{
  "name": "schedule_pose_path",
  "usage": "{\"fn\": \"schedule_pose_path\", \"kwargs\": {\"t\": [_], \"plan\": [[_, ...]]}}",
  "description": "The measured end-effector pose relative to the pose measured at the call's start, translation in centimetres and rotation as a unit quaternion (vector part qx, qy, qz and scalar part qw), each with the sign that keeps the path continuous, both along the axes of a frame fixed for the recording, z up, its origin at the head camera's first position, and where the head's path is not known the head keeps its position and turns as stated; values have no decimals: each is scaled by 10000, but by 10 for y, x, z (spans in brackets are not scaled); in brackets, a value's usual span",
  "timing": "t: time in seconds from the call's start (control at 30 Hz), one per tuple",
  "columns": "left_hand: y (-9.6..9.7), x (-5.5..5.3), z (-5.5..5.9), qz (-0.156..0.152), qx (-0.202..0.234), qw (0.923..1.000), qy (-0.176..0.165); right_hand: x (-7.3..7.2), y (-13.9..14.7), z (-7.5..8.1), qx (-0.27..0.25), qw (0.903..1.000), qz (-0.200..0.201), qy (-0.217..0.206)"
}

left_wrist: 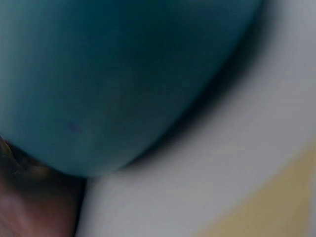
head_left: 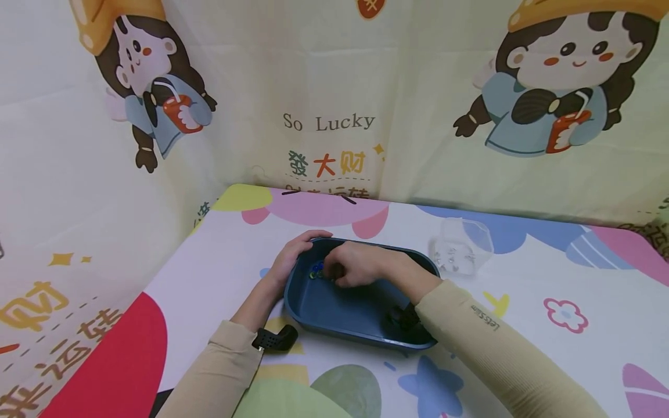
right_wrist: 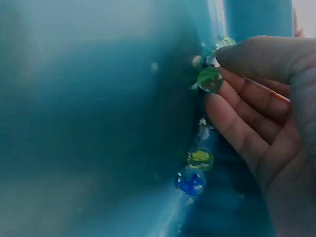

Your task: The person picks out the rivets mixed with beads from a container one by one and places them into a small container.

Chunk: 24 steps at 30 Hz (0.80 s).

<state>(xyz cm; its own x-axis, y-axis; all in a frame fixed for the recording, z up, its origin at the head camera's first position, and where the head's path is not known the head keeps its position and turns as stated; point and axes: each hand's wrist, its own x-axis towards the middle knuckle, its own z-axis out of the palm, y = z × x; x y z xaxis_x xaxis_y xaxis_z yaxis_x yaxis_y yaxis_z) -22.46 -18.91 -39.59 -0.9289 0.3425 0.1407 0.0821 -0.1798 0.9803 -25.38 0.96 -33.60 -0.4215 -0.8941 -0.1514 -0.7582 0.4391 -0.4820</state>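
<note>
A dark blue plastic basin point(head_left: 355, 313) stands on the table. My left hand point(head_left: 288, 255) grips its far left corner, thumb at the rim; the left wrist view shows mostly the basin's blurred outer wall point(left_wrist: 128, 89). My right hand point(head_left: 360, 264) reaches down inside the basin at the far left. In the right wrist view its thumb and fingers pinch at a clear marble point(right_wrist: 212, 60), with a green-streaked marble point(right_wrist: 210, 80) right at the fingertips. A yellow-streaked marble point(right_wrist: 200, 159) and a blue marble point(right_wrist: 191, 181) lie just beside them along the basin wall.
A clear plastic container point(head_left: 465, 241) with several clear marbles sits on the table behind the basin's right end. The tablecloth point(head_left: 522, 290) is white with coloured prints. A printed cloth point(head_left: 334, 69) hangs behind the table.
</note>
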Motion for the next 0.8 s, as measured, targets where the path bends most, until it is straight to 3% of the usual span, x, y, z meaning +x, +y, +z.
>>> {"fn": "schedule_pose_path", "kwargs": {"t": [0.3,0.8], "plan": [[-1,0,0,32,-74,9999,-105,3,-7,-5,203,9986,204,439],[0,1,1,61,-69,9999,-139,6,-9,0,432,9968,204,638]]}}
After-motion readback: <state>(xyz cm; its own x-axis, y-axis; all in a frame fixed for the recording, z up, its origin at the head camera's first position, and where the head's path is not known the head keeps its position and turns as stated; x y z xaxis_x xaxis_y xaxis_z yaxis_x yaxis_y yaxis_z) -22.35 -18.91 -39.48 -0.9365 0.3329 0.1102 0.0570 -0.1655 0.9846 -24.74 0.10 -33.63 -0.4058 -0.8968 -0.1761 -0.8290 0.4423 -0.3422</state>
